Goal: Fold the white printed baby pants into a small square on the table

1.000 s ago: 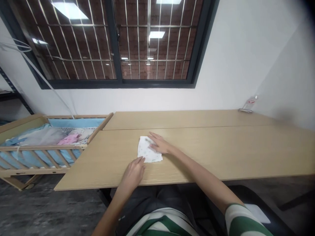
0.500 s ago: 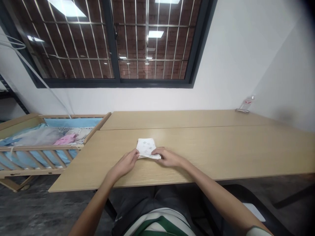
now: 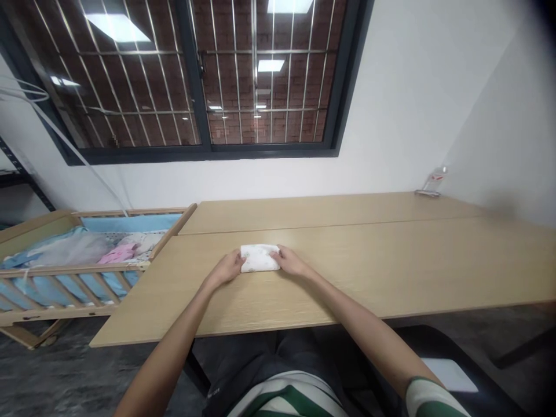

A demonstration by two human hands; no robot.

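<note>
On the wooden table (image 3: pixel 369 260) lies a small white cloth (image 3: pixel 259 259) with a faint print, folded into a flat, wide rectangle. Its left end is pinched by my left hand (image 3: pixel 229 267), thumb on the near side. At the opposite end, my right hand (image 3: pixel 290 260) grips the cloth with the thumb on top and the other fingers behind the edge. The underside of the cloth is hidden.
A wooden crib (image 3: pixel 73 269) with blue lining and a pink cloth (image 3: pixel 119 253) inside stands against the table's left side. At the far right corner is a clear bottle (image 3: pixel 435 178) beside a flat object (image 3: pixel 427 193). A barred window (image 3: pixel 260 75) is above.
The cloth has been folded over from its near edge and is now a shorter, wider rectangle. Both hands moved away from me with it, keeping hold of its ends.
</note>
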